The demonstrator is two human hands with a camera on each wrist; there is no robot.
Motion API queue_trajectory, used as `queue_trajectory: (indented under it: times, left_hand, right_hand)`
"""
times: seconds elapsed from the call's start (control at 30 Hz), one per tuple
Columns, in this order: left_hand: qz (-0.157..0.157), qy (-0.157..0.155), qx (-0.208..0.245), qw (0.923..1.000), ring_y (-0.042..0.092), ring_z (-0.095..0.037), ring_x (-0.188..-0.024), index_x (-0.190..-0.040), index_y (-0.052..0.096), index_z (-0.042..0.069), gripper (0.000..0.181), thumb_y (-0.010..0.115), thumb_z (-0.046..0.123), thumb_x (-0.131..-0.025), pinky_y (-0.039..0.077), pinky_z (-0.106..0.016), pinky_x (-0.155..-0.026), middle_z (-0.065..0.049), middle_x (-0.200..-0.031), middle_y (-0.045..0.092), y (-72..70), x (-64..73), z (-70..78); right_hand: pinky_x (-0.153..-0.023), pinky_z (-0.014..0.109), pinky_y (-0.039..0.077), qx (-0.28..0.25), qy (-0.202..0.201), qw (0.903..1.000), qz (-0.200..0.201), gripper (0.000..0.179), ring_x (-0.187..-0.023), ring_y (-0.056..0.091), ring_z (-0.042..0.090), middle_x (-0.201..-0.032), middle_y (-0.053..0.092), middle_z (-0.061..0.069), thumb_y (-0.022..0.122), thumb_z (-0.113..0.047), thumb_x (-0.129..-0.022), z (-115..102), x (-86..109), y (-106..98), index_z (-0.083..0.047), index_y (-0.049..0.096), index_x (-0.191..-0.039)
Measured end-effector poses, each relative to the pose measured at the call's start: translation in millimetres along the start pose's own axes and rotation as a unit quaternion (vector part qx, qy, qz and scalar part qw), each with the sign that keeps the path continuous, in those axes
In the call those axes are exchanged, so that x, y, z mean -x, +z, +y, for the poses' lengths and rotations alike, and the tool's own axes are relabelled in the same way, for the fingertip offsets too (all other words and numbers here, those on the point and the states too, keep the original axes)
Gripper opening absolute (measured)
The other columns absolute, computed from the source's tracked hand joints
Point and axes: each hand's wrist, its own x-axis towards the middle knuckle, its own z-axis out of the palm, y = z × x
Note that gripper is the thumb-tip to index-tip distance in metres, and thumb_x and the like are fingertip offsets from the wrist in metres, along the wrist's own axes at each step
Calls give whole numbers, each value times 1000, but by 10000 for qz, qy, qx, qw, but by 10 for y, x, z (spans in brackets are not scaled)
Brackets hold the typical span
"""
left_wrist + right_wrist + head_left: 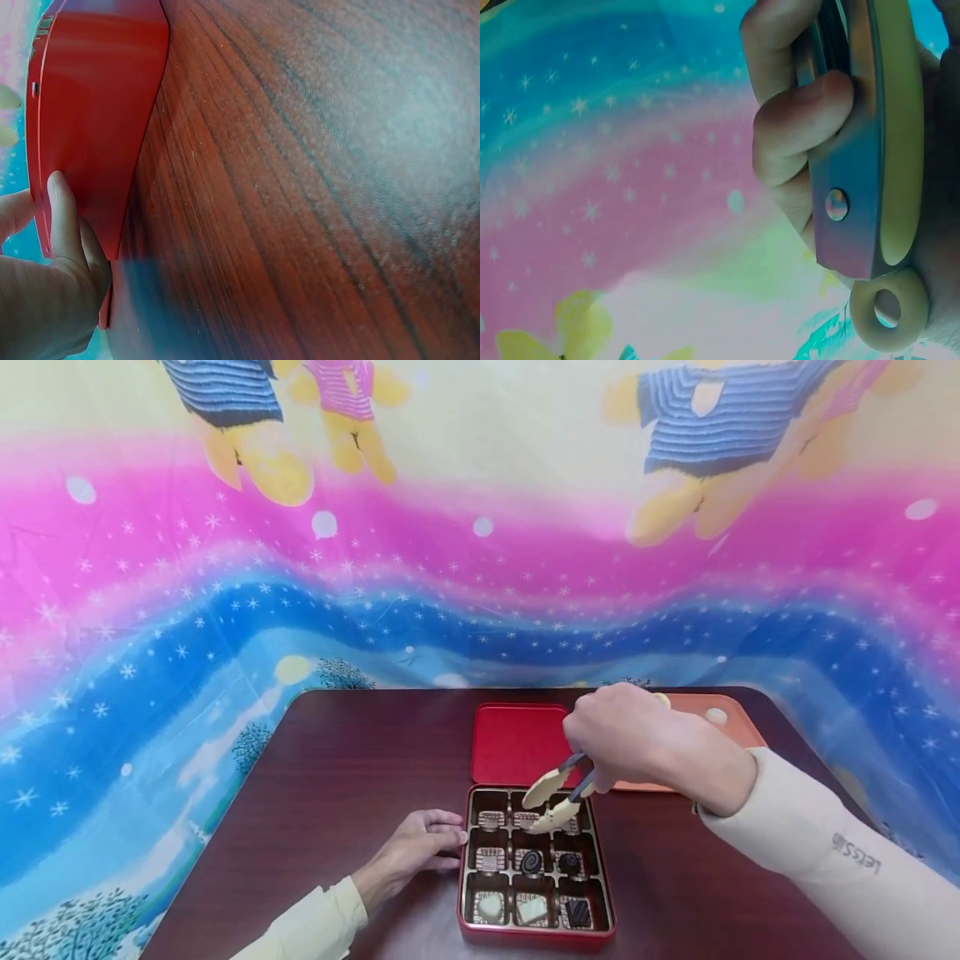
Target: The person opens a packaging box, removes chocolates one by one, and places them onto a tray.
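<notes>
In the head view, a red tin [537, 935] of chocolates stands at the front of the table, its inside split into compartments. My left hand [416, 847] rests its extended fingers against the tin's left wall. Above the back row, my right hand [626, 735] grips tongs [551, 781] with cream tips, which are spread and point down at the back middle compartment. Whether they touch anything there is unclear. A dark oval chocolate [532, 862] and a dark round one [570, 864] sit in the middle row. White pieces [491, 907] and a dark striped square [578, 912] fill the front row.
Behind the tin lies its red lid [517, 743]. An orange tray [738, 722] at the back right carries a whitish round piece [716, 716], partly covered by my right arm. The dark wooden table [360, 760] ends at a patterned curtain [480, 577].
</notes>
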Motion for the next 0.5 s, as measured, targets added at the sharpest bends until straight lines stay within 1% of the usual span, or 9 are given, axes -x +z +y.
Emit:
queue_trajectory:
  times: [0.07,0.13,0.27,0.33,0.43,0.5]
  left_hand:
    - [-2,1,4,10000,67,-16,-86,-128,49,-15,47,68,5,-89,64,-36,-77,-14,-103,67,-1,0,0]
    - [-16,2,8,10000,67,-16,-86,-128,49,-15,48,68,5,-89,64,-36,-77,-14,-103,67,-1,2,0]
    - [-51,7,17,10000,67,-16,-86,-128,49,-15,48,68,6,-89,64,-35,-77,-14,-103,67,-2,5,5]
    - [-58,11,17,10000,67,-16,-86,-127,49,-15,48,68,6,-89,64,-35,-77,-14,-102,67,-3,5,12]
    - [-53,2,23,10000,67,-16,-85,-127,49,-15,48,68,6,-89,64,-34,-76,-14,-102,67,-4,3,19]
    - [-54,-4,36,10000,67,-16,-86,-127,49,-15,48,68,6,-89,64,-34,-76,-14,-102,67,-4,3,21]
  right_hand:
    - [-44,27,41,93,-95,9999,21,38,-54,39,13,-50,42,-9,85,-18,-59,-50,-8,27,-23,48,-52]
    - [-44,27,40,175,-158,9997,31,39,-54,36,13,-50,38,-9,84,-15,-58,-96,-12,58,-23,46,-52]
    - [-40,26,27,321,-219,9992,-27,41,-55,24,13,-52,27,-8,81,-12,-58,-189,-23,113,-21,42,-52]
    - [-40,25,23,414,-224,9989,-83,42,-56,22,13,-53,25,-7,81,-13,-59,-234,-38,143,-21,41,-52]
    - [-39,26,23,581,-257,9978,-177,45,-56,22,14,-54,26,-6,84,-18,-61,-297,-71,188,-21,40,-52]
    - [-39,26,23,703,-310,9969,-161,45,-55,22,14,-53,27,-6,83,-18,-62,-331,-89,219,-21,39,-52]
